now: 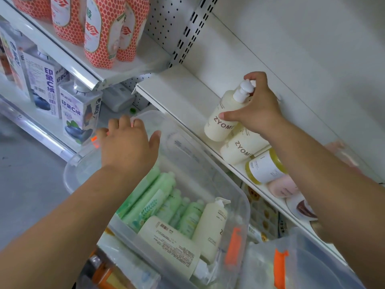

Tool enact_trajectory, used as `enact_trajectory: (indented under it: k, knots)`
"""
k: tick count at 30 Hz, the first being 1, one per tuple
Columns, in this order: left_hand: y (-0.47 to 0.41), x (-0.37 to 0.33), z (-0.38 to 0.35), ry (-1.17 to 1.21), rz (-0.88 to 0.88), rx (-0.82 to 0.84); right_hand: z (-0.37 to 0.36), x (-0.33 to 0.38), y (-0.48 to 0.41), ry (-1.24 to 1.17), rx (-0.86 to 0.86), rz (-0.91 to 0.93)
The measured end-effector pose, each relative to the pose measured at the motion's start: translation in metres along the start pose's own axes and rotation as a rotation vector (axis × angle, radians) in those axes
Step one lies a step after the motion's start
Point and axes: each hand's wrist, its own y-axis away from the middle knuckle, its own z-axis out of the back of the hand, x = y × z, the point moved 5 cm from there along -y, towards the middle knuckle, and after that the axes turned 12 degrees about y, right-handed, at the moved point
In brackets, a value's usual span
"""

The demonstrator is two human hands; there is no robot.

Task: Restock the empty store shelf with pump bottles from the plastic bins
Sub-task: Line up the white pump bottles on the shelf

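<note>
"Closest to the lens sat the clear plastic bin (246,207), with cream bottles (211,224) and green ones (166,195) lying on their sides in it. Where was the one being shelved?"

"On the white shelf (183,97), near its front edge, at the left end of a row. Another cream bottle (239,149) touched it, and a yellow one (264,167) came next."

"And the hands?"

"The right hand (256,109) held that pump bottle (220,119) from above and behind, fingers curled about the pump neck, thumb pressed on the label. The left hand (127,142) hovered over the bin's far rim, fingers spread, holding nothing. Whether it touched the rim I couldn't tell."

"What worried you?"

"That front edge. A grip so high on the neck gave little say over the base, so letting go before it sat flat could have tipped the bottle forward into the bin. A sideways nudge might also have toppled its neighbour, and the row beyond it."
</note>
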Motion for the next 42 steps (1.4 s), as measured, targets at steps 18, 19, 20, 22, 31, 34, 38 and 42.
enact_trajectory:
  k: [18, 19, 20, 22, 31, 34, 38, 42]
  knots:
    - [0.003, -0.005, -0.001, -0.029, -0.011, -0.022, -0.001, 0.001, -0.02, 0.598, 0.142, 0.01]
    - [0.003, -0.005, -0.002, -0.029, -0.01, -0.023, 0.0, 0.001, -0.019, 0.592, 0.132, 0.006]
    - [0.003, -0.005, -0.002, -0.028, -0.009, -0.026, 0.002, 0.001, -0.019, 0.585, 0.123, 0.0]
    - [0.002, -0.006, -0.002, -0.033, -0.009, -0.032, 0.004, 0.001, -0.017, 0.575, 0.108, -0.01]
    - [0.002, -0.005, -0.002, -0.032, -0.012, -0.034, 0.007, 0.0, -0.014, 0.567, 0.12, 0.02]
    - [0.002, -0.005, -0.002, -0.024, -0.008, -0.03, 0.009, 0.001, -0.006, 0.565, 0.043, 0.009]
    - [0.005, -0.008, -0.003, 0.023, -0.043, -0.037, 0.012, 0.011, 0.038, 0.447, -0.137, 0.088]
    - [0.012, -0.01, -0.005, 0.021, -0.079, -0.011, -0.011, 0.018, 0.116, 0.185, -0.008, 0.12]
